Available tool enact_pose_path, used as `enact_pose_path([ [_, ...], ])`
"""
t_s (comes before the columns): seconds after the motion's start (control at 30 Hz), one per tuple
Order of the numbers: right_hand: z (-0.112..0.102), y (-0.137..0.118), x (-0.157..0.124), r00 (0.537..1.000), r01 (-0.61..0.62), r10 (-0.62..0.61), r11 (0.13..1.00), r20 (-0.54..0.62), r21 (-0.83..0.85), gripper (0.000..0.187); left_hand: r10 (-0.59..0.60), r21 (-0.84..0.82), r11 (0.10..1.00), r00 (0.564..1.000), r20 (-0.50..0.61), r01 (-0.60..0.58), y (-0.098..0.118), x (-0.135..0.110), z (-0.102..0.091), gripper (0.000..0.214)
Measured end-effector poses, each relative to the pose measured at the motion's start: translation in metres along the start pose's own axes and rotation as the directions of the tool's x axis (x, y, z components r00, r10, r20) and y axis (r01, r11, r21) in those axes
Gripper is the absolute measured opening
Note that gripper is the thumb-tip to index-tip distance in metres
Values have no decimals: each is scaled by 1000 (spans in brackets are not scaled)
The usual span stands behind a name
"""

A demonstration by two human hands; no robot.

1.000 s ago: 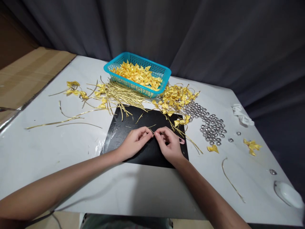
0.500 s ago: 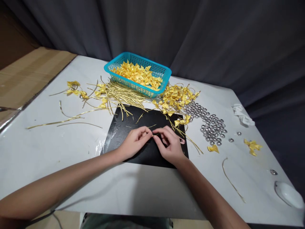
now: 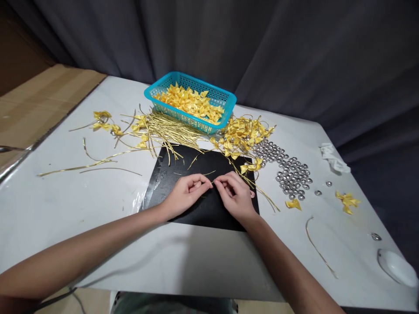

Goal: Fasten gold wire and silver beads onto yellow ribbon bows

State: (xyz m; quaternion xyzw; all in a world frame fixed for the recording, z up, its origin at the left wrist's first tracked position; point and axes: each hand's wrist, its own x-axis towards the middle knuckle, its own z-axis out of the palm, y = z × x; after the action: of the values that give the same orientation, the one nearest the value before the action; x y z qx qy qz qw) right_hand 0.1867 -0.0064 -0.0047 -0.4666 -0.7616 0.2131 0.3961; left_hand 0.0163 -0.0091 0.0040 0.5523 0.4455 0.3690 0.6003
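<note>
Over a black mat [image 3: 193, 213], my left hand [image 3: 188, 194] and my right hand [image 3: 235, 196] pinch with fingertips almost meeting. A short bit of gold cord [image 3: 212, 182] shows between the fingertips; most of it is hidden by the fingers. Both hands are closed on it. Just beyond them, a bundle of gold cords [image 3: 173, 128] lies across the mat's far edge. Next to the right wrist, a small pink item [image 3: 252, 194] shows in part on the mat.
A blue basket [image 3: 231, 104] of yellow ribbon bows [image 3: 193, 104] stands at the back. Right of it lie a heap of bows with cords [image 3: 244, 133] and many silver beads [image 3: 293, 176]. A white computer mouse [image 3: 396, 267] sits at the right edge, cardboard [image 3: 42, 104] at the left.
My right hand has changed its grip: the fingers are drawn closer together, pinching nearer the thumb. Both pairs of fingertips have shifted very slightly right.
</note>
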Motion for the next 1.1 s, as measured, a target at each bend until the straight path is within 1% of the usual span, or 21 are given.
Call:
enact_pose_path([
  [0.13, 2, -2, -2, 997, 71, -72, 997, -29, -25, 10, 10, -32, 999, 999, -31, -11, 1, 0, -1, 26],
  [0.27, 2, -5, -3, 987, 159, -161, 984, -17, -81, 11, 36, -92, 995, 998, -51, -40, 1, 0, -1, 21],
  [0.4, 2, -5, -4, 978, 204, -209, 968, -22, -146, 12, 31, -107, 994, 998, -61, -37, 3, -1, 0, 20],
  [0.6, 3, -4, -4, 973, 213, -224, 965, -59, -152, 13, 41, -91, 995, 998, -48, -45, 2, -1, 0, 20],
  [0.83, 3, -3, -6, 962, 234, -262, 935, -72, -266, 13, 16, -42, 999, 998, -53, -18, -3, 0, 1, 22],
  [1.1, 0, -5, -5, 971, 223, -239, 922, -12, -316, 13, 33, 50, 998, 997, -65, -30, -6, 2, 1, 25],
])
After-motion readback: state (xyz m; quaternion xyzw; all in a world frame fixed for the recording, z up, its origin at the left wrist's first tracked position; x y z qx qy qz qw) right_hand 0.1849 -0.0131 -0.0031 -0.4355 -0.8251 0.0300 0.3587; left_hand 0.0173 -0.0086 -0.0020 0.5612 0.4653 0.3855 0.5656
